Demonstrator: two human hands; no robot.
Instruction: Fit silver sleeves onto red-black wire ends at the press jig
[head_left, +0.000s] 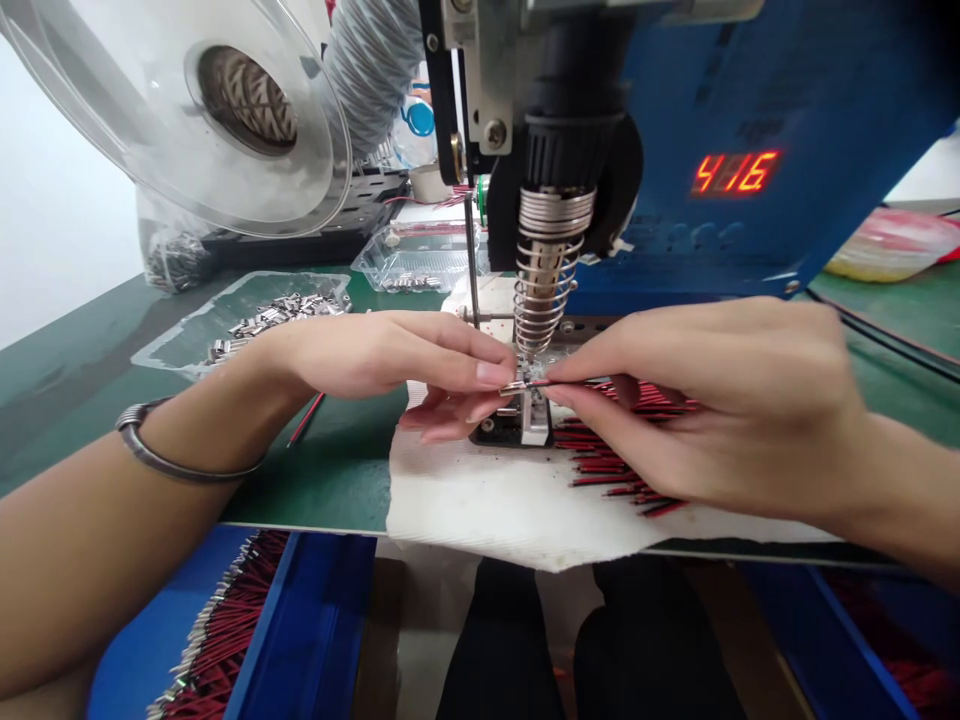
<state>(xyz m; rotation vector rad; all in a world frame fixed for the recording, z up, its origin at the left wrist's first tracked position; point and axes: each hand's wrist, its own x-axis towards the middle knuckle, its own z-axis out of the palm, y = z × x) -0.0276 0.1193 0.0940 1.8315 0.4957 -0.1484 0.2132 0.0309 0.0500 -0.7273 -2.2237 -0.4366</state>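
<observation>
Head view: your left hand (390, 355) pinches the sleeve (516, 386); your right hand (720, 400) pinches the wire (571, 382); keep both level under the coil (546, 285).

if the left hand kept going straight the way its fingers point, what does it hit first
The left hand points rightward along the bench, so it would probably first meet the right hand, whose fingertips nearly touch it over the small metal fixture. Depth between them is hard to judge.

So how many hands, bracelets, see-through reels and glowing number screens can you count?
Hands: 2, left hand and right hand
Bracelets: 1, bracelet
See-through reels: 1, reel
Glowing number screens: 1, display
Total: 5
</observation>
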